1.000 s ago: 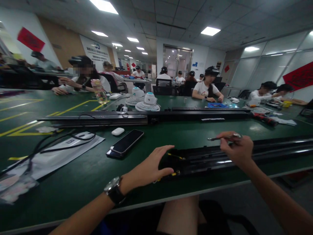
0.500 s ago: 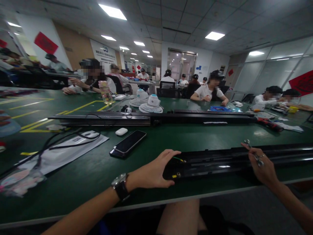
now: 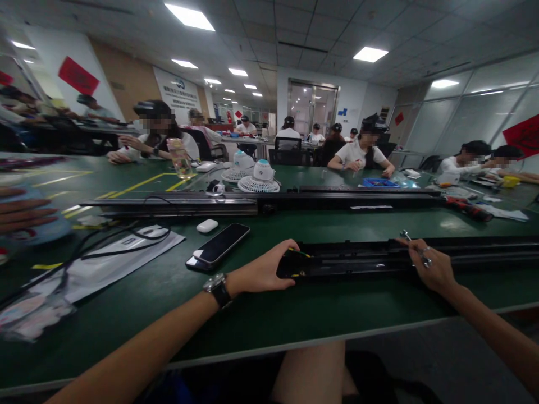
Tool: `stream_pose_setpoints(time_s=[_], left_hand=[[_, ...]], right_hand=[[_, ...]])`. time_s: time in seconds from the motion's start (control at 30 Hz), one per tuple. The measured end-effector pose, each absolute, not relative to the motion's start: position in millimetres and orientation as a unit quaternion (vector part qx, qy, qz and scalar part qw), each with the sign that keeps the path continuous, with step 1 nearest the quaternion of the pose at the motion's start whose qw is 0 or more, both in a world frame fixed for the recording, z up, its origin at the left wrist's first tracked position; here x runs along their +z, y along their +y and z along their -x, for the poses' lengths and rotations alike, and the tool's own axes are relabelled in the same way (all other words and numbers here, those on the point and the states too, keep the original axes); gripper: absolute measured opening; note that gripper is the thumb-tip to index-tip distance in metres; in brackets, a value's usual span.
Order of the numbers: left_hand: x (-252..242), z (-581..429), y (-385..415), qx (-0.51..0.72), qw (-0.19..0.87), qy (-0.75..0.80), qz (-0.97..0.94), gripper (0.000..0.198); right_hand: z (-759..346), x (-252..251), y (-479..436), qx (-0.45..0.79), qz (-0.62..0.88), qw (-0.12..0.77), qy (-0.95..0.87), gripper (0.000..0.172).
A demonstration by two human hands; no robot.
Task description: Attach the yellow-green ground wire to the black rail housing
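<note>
A long black channel-shaped rail point(image 3: 357, 264) lies along the near side of the green table point(image 3: 303, 320), with yellow-green wire ends showing at its left end. My left hand point(image 3: 269, 267) is wrapped around that end, thumb at the near edge and fingers at the far edge. In my right hand point(image 3: 435, 269) is a small silver wrench point(image 3: 405, 236), its two ends sticking out past the fingers. The same hand rests at the rail's far edge, so part of the rail is hidden behind it.
Beyond lie a smartphone point(image 3: 219, 244), a white earbud case point(image 3: 207, 225) and another long black rail point(image 3: 337, 200). Two white fans point(image 3: 259, 178) stand behind it. A power drill point(image 3: 469, 210) is at right. Black cables point(image 3: 84, 255) cross a paper sheet at left, near another person's hand point(image 3: 25, 210).
Both my hands and the near rail have moved away from the table's front edge, the right hand also a little left. Another person's hand has come further in at the left.
</note>
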State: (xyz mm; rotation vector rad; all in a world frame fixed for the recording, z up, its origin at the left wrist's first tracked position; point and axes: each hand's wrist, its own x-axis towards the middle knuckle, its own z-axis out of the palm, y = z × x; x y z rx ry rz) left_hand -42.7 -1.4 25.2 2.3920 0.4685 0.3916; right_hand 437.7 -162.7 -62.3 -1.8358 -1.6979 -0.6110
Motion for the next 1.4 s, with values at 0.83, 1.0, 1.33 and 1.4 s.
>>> stream_pose_setpoints(time_s=[0.83,1.0,1.33,1.4], left_hand=[[-9,29,82,0.141,0.241,0.239,-0.930,0.066],[0,16,81,0.148,0.242,0.225,-0.932,0.065],[4,42,24,0.155,0.280,0.225,-0.920,0.063],[8,45,10,0.167,0.291,0.216,-0.917,0.060]], right_hand=[[-375,32,-161,-0.135,0.721,0.263,-0.627,0.032],[-377,29,-157,-0.127,0.724,0.285,-0.616,0.034],[-414,-14,-154,-0.118,0.704,0.315,-0.625,0.027],[-417,-25,-152,-0.107,0.687,0.333,-0.637,0.024]])
